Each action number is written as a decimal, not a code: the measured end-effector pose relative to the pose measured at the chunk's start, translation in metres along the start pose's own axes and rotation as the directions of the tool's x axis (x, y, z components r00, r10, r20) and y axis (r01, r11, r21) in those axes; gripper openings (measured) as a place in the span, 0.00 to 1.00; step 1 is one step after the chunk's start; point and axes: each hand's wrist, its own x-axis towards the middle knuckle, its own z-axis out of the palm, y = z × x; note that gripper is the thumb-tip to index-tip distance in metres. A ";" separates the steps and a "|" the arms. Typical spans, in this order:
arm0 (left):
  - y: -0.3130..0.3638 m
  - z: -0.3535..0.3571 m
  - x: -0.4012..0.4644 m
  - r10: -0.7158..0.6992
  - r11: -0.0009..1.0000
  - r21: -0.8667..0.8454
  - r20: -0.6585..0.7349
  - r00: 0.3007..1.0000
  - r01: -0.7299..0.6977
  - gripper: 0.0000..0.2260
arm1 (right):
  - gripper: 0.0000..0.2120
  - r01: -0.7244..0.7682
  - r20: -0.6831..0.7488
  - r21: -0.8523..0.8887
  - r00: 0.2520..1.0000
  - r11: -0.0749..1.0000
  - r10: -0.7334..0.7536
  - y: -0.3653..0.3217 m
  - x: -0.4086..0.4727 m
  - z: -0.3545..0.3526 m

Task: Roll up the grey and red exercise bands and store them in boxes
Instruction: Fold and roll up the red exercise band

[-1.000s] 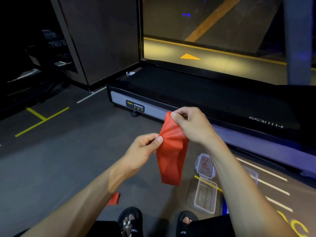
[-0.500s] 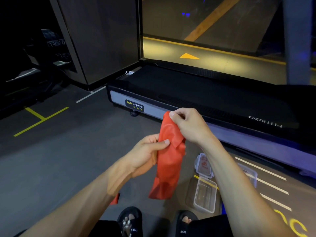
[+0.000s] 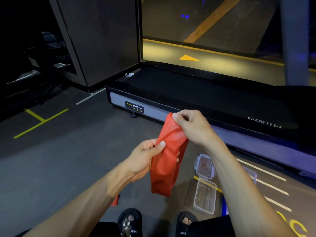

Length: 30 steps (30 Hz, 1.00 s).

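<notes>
Both forearms are bare from elbow to wrist — no sleeves, watch or rings show on the left hand [image 3: 145, 156] or the right hand [image 3: 193, 129]. At the bottom edge, dark black shorts [image 3: 210, 226] cover the thighs. The feet wear black open-toed slide sandals [image 3: 130, 221] with white lettering across the straps — the left one carries a small silvery charm.
</notes>
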 end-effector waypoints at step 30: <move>0.007 -0.009 0.007 -0.063 0.940 0.337 0.021 0.998 0.052 0.09 | 0.12 0.093 0.121 0.085 0.987 0.992 -0.103 0.000 -0.001 -0.003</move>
